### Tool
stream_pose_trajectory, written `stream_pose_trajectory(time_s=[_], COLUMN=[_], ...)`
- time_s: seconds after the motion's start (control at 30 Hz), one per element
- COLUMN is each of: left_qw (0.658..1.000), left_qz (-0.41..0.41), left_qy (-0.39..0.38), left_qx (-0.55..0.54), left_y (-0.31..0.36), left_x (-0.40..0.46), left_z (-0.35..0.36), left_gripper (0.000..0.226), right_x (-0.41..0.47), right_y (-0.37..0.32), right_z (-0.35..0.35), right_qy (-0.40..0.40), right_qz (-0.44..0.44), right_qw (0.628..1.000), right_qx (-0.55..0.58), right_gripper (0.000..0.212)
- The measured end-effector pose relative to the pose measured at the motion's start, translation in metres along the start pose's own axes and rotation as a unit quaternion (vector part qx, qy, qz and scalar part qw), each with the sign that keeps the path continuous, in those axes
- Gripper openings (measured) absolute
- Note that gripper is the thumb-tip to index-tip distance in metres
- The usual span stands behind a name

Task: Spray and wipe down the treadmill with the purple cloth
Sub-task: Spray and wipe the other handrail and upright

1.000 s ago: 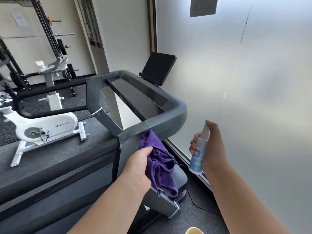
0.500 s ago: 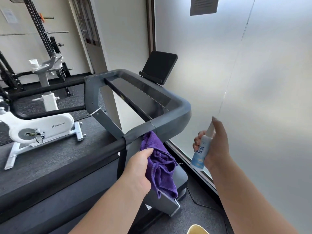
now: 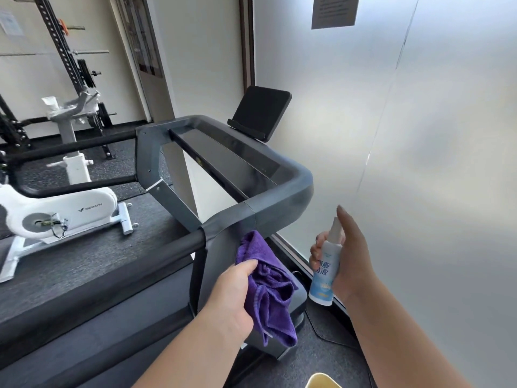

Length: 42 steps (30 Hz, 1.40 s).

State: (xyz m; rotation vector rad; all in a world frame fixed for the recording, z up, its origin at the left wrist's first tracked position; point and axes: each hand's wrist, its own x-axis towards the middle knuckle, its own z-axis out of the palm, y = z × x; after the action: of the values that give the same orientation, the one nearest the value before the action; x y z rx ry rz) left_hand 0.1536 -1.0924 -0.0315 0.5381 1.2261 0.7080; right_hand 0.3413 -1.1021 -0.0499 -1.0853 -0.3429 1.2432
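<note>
I see a white exercise bike (image 3: 56, 217) far left. My left hand (image 3: 233, 295) grasps the purple cloth (image 3: 268, 287) against the treadmill (image 3: 279, 200) upright below its near handrail corner; my right hand (image 3: 349, 259) grips the spray bottle (image 3: 326, 267) beside it.

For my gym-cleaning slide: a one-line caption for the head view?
Left hand holds purple cloth by the treadmill handrail; right hand grips spray bottle.
</note>
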Motion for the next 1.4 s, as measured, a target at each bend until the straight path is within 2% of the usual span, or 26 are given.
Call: stream_pose_trajectory(time_s=[0.27,0.47,0.63,0.73,0.93,1.07,1.27,1.4], left_qw=[1.000,0.999,0.999,0.999,0.999,1.000,1.000,0.999], left_qz=[-0.025,-0.034,-0.037,-0.034,-0.027,-0.014,0.023,0.031], left_qy=[0.012,0.029,0.028,0.028,0.018,0.010,-0.017,-0.040], left_qx=[0.015,0.018,0.007,0.006,0.001,-0.001,0.006,0.011], left_y=[-0.027,-0.043,-0.051,-0.053,-0.052,-0.052,-0.047,-0.040], left_x=[0.015,0.021,0.025,0.025,0.023,0.022,0.016,0.012], left_z=[-0.014,-0.025,-0.030,-0.033,-0.034,-0.033,-0.026,-0.017], left_gripper=[0.020,0.019,0.021,0.018,0.018,0.019,0.016,0.016], right_x=[-0.004,-0.010,-0.022,-0.026,-0.026,-0.027,-0.024,-0.025], right_y=[0.008,0.019,0.029,0.027,0.021,0.019,0.007,-0.004], right_z=[0.019,0.031,0.053,0.062,0.063,0.060,0.044,0.031], right_qy=[0.002,-0.057,-0.081,-0.082,-0.094,-0.074,-0.004,-0.019], right_qz=[-0.032,0.013,0.038,0.022,0.022,0.031,0.019,0.023], right_qw=[0.999,0.994,0.991,0.989,0.985,0.983,0.997,1.000], right_qx=[-0.024,-0.089,-0.099,-0.124,-0.141,-0.162,-0.073,-0.007], right_gripper=[0.055,0.066,0.053,0.051,0.069,0.063,0.047,0.056])
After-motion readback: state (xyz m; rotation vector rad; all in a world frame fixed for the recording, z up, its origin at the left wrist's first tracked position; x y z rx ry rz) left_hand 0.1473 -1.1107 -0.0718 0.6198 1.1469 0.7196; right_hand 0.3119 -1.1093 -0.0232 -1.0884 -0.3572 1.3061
